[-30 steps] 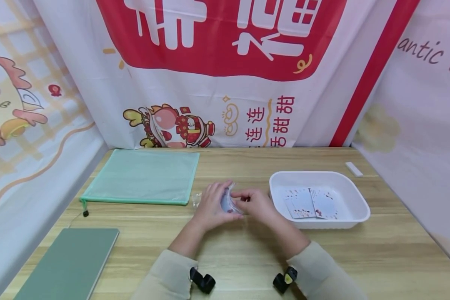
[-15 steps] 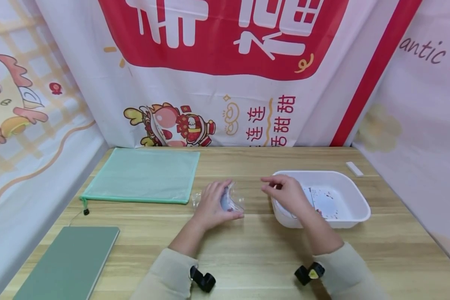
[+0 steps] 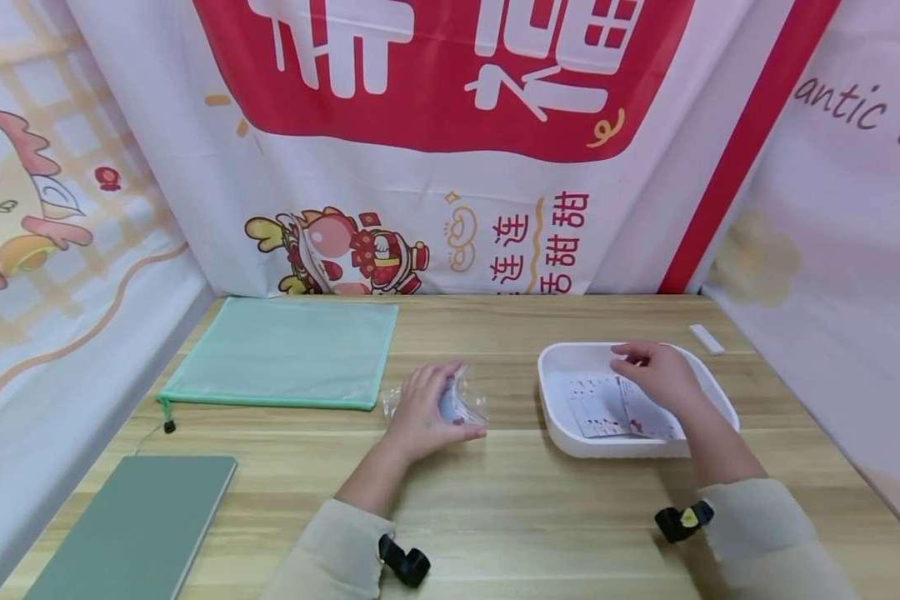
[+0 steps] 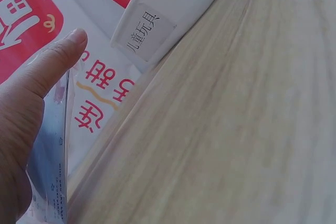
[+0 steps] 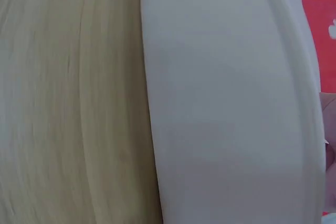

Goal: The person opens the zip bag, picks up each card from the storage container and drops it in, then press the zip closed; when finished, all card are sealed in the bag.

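My left hand [image 3: 423, 417] grips a clear plastic packet [image 3: 474, 408] on the table, thumb on the near side and fingers on the far side. Something bluish with small print shows through the packet [image 4: 48, 161] in the left wrist view. My right hand [image 3: 658, 375] hovers over the white tub [image 3: 551, 417], its fingers loosely bent and nothing visible between them. Below it in the tub lie white cards [image 3: 600, 408] with small coloured prints. In the right wrist view the tub's outer wall [image 5: 231, 108] covers most of the picture, and only part of the hand [image 5: 329, 150] shows.
A mint-green mesh zip pouch [image 3: 292, 350] lies at the back left. Nearer the front left is a grey-green notebook [image 3: 135, 525]. A small white block [image 3: 707, 339] lies behind the tub. Printed cloth [image 3: 435, 225] hangs along the table's back edge.
My right hand has left the packet and moved right, over the tub. The left hand stays in place with the packet. The cards in the tub look the same.
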A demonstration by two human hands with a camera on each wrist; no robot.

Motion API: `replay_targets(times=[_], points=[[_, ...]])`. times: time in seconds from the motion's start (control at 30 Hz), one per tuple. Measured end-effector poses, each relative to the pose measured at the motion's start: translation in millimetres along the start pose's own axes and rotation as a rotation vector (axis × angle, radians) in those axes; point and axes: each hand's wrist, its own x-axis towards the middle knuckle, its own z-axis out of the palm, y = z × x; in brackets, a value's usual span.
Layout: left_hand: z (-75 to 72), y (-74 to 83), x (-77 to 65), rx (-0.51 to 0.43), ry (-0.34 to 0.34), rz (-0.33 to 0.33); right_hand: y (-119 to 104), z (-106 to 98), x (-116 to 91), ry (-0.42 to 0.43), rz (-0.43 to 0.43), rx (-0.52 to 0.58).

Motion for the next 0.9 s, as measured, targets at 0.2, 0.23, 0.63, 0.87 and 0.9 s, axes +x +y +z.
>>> replay_targets(times=[0.2, 0.23, 0.63, 0.87, 0.9], points=[[-0.7, 0.2, -0.4, 0.006, -0.001, 0.001, 29.3, -9.4, 12.1, -0.101, -0.001, -0.155], [-0.6, 0.1, -0.5, 0.005, -0.001, 0.001, 32.8, -10.0, 13.6, -0.115, 0.003, -0.164], [-1.4, 1.1, -0.3, 0.007, -0.012, 0.002, 57.5, -7.5, 26.6, -0.191, -0.008, -0.244], [-1.4, 1.3, -0.2, 0.001, -0.012, -0.002, 58.7, -3.1, 28.0, -0.215, 0.031, -0.263], [-1.5, 1.3, -0.2, 0.001, -0.011, -0.002, 58.6, -2.7, 28.1, -0.213, 0.032, -0.263]])
